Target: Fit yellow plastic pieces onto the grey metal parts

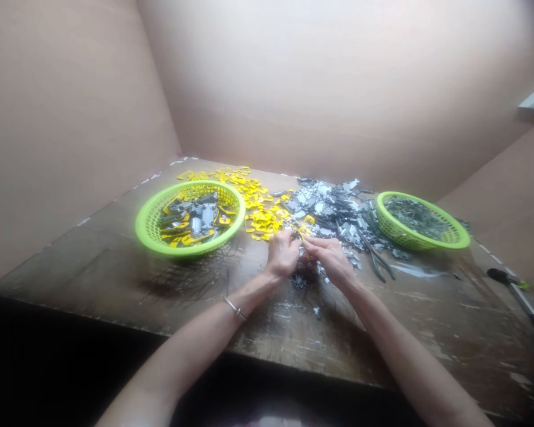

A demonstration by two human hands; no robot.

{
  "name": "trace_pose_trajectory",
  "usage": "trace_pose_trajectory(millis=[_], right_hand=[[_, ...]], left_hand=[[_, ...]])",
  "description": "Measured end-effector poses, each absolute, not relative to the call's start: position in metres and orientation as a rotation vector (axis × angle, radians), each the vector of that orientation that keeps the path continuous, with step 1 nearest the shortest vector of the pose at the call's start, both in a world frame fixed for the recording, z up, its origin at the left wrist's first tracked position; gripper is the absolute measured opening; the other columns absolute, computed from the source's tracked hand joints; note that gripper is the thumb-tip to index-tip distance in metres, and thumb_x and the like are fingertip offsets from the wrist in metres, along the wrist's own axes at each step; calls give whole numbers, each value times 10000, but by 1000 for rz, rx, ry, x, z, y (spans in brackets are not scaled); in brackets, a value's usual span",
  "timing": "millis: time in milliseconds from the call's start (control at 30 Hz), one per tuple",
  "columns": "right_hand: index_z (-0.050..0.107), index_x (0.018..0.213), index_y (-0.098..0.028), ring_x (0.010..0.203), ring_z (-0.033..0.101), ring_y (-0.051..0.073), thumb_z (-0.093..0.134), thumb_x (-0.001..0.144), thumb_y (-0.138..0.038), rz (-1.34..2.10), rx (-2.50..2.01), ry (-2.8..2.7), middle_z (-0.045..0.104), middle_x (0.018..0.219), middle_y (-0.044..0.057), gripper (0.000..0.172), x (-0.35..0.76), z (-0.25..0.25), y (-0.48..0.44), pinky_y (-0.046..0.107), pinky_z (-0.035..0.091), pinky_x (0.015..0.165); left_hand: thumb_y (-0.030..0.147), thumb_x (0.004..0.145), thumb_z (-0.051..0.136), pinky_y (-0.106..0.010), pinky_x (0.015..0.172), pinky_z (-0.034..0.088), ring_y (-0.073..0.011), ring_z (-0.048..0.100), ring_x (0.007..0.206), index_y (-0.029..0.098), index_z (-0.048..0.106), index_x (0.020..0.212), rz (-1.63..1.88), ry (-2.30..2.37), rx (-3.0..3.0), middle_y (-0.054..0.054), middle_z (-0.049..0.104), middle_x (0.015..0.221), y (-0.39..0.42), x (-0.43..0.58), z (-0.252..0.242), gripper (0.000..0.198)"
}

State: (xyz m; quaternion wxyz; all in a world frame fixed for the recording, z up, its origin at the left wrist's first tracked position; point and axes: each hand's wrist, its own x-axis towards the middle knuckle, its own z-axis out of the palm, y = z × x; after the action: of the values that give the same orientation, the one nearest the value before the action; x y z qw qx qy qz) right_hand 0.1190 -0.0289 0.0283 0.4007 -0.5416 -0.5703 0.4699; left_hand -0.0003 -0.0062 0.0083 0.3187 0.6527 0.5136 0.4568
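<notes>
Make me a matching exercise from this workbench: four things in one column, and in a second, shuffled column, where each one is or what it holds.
Things:
1. Metal bangle
2. Green-handled pliers
3. Left green basket
4. Right green basket

Places and contents:
A. Holds dark gray pieces
B. Lies on the table beside scattered gray scrap
C. Circles the left wrist
D. Holds gray and yellow pieces

Pairs: 1-C, 2-B, 3-D, 4-A

No text, label, brand or number can be read anywhere in view. Any marks on the yellow plastic frames (pixel 261 220) and grey metal pieces (pixel 324 209) across the upper middle of the desk (pixel 427 338) are too small and blurred to tell.
</notes>
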Motion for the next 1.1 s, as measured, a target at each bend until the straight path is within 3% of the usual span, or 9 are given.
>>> trace_pose_trajectory(millis=[433,767,967,1100], right_hand=[[629,777,-125,378,431,88,451,682,-342,1152,-1435,-1518,541,508,-2,296,118,27,-27,202,338,343],[613,654,-141,427,470,115,414,689,-413,996,-1478,-1643,554,502,2,339,121,23,-25,208,318,375],[589,576,-146,485,456,108,428,681,-381,547,-1590,-1794,521,468,-5,303,111,24,-32,207,291,458],[587,671,-170,586,486,120,405,709,-307,54,-1770,-1889,586,639,24,232,99,18,-38,219,286,538]], left_hand=[[208,625,428,-178,432,253,-66,358,479,129,455,548,1141,1268,1623,34,390,485,-5,0,5,114],[263,675,408,-180,435,294,-73,388,488,139,446,534,1156,1169,1493,22,418,505,-5,2,4,191],[352,653,464,-184,390,298,-68,401,438,121,477,583,1150,1035,1107,14,452,512,-9,7,5,241],[249,550,586,-168,390,284,-39,380,402,112,446,587,1163,954,847,39,437,482,-13,8,6,199]])
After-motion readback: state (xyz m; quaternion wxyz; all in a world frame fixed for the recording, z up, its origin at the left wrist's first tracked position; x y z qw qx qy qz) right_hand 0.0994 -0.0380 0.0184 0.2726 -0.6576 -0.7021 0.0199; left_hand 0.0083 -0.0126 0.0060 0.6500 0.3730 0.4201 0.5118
